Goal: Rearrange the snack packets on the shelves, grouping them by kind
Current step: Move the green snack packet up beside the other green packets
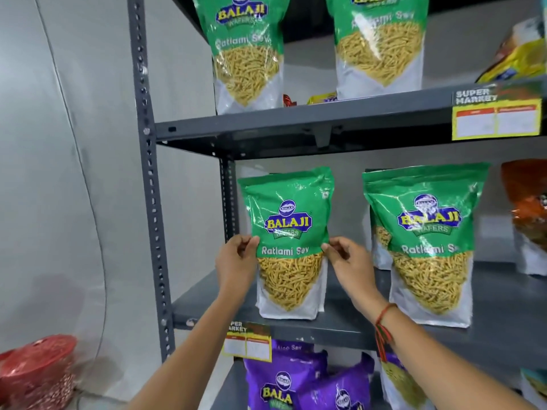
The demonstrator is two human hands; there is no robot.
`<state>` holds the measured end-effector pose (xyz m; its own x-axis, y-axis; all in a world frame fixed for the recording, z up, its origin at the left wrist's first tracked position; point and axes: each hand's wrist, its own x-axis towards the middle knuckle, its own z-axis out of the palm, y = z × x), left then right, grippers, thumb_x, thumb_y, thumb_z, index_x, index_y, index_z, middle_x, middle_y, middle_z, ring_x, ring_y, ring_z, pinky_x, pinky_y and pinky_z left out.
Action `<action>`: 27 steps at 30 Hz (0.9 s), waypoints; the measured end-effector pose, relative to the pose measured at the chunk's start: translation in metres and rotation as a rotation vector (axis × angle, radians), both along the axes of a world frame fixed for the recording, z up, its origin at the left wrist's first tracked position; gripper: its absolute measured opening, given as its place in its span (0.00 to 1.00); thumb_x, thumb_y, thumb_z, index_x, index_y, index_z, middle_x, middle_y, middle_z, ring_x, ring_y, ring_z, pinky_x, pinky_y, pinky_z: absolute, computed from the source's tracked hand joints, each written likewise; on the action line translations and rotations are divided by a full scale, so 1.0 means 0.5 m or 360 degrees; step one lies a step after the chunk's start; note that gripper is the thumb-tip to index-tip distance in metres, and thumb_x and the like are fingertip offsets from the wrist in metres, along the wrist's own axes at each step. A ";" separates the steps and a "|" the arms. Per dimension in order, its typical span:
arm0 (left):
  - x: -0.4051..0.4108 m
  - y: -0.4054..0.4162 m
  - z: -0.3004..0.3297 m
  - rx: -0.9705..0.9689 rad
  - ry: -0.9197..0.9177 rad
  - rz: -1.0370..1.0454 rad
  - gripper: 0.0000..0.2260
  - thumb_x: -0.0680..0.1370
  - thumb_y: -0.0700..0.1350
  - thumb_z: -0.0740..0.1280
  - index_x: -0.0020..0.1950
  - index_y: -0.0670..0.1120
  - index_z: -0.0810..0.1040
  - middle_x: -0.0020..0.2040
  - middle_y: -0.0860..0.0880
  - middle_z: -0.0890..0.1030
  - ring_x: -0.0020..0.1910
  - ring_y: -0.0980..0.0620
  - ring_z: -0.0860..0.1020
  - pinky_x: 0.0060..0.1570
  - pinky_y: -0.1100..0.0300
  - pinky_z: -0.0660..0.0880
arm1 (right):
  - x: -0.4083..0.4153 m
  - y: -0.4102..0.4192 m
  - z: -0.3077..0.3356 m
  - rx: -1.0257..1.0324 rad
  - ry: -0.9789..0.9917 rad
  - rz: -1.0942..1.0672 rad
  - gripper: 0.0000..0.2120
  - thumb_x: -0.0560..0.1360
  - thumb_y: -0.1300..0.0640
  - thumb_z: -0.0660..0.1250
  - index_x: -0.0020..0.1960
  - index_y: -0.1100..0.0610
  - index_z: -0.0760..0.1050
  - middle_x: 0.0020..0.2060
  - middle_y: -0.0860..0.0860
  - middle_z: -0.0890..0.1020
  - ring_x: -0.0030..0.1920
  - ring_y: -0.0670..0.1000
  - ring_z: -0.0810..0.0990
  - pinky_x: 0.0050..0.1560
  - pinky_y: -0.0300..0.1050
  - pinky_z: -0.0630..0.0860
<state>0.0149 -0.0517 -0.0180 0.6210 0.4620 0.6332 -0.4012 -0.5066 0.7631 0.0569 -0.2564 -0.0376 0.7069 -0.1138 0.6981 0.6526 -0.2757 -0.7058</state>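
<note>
Two hands, left hand (236,258) and right hand (347,258), pinch the side edges of the green plastic Ratlami Sev pouch (288,244), apparently squaring it upright on the grey metal middle shelf (349,318) beside matching packets.

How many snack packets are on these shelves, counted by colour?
Green Ratlami Sev packets: 5, namely two on the upper shelf, one held by both hands, one beside it and one partly hidden behind that.
Purple packets: 2.
Orange packets: 1.
Yellow packets, clearly visible: 1.
Total: 9; other part-hidden packets not counted.
</note>
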 end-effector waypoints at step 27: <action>0.020 0.124 -0.098 0.0374 0.0821 -0.0453 0.34 0.58 0.54 0.81 0.60 0.53 0.72 0.56 0.54 0.81 0.56 0.51 0.78 0.60 0.50 0.74 | 0.027 0.093 -0.065 -0.0504 0.0676 0.0768 0.41 0.53 0.44 0.82 0.63 0.46 0.71 0.59 0.43 0.81 0.60 0.43 0.78 0.66 0.50 0.73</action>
